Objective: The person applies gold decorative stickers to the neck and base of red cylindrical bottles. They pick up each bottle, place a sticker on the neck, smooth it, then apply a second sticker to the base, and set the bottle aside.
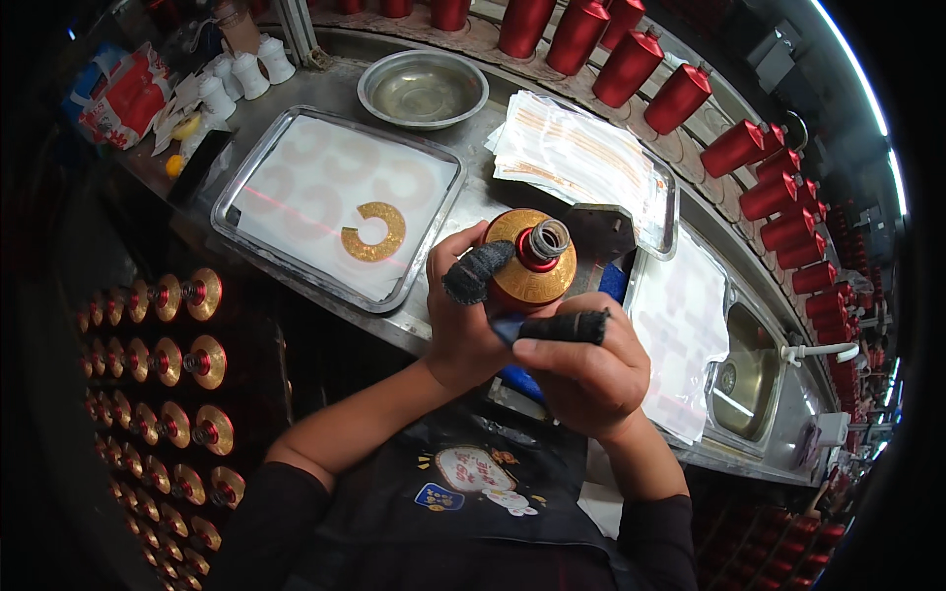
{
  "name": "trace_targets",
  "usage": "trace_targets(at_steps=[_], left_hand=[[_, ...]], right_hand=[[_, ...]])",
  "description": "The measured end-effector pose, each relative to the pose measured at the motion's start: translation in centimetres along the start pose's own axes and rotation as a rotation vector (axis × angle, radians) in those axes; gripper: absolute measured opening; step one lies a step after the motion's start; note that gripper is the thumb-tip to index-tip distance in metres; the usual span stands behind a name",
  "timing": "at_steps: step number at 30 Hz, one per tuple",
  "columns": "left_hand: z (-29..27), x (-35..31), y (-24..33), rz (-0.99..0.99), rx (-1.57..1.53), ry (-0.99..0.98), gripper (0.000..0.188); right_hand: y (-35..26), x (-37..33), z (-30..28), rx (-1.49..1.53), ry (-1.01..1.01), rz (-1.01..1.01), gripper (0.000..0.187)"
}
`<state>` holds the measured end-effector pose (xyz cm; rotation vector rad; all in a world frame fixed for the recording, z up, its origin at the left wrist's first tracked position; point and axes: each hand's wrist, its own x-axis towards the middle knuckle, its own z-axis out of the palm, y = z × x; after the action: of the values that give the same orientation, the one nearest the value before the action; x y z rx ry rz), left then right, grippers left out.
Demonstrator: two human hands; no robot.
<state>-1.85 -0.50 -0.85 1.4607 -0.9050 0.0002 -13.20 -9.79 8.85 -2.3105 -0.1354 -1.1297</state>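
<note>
Now your left hand [455, 315] wraps the red bottle [536, 259] mid-scene, its gold collar [540, 287] already on; what your bent right fingers [572, 364] pinch, I can't tell. One gold ring [394, 232] remains left; far red bottles [628, 71] look uncollared.

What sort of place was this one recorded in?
Probably a bottle-decorating workshop: red bottles line up beyond the steel bench, gold-shouldered bottles fill rows at left, and a tray holds a gold C-shaped piece.

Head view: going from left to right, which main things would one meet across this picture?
Red-and-white bag, metal tray, left hand, gold-topped red bottle, right hand, sink, white faucet.
</note>
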Motion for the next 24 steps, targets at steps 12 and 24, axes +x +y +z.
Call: trace_targets(at_steps=[12, 24], left_hand=[[-2.9, 4.0, 0.1, 0.067, 0.11, -0.481, 0.101], [3.3, 6.1, 4.5, -0.651, -0.201, -0.869, 0.1]], right_hand=[[-1.5, -2.0, -1.3, 0.17, -0.084, 0.17, 0.023], [-1.9, -11.0, -5.0, 0.266, 0.06, 1.133, 0.074]])
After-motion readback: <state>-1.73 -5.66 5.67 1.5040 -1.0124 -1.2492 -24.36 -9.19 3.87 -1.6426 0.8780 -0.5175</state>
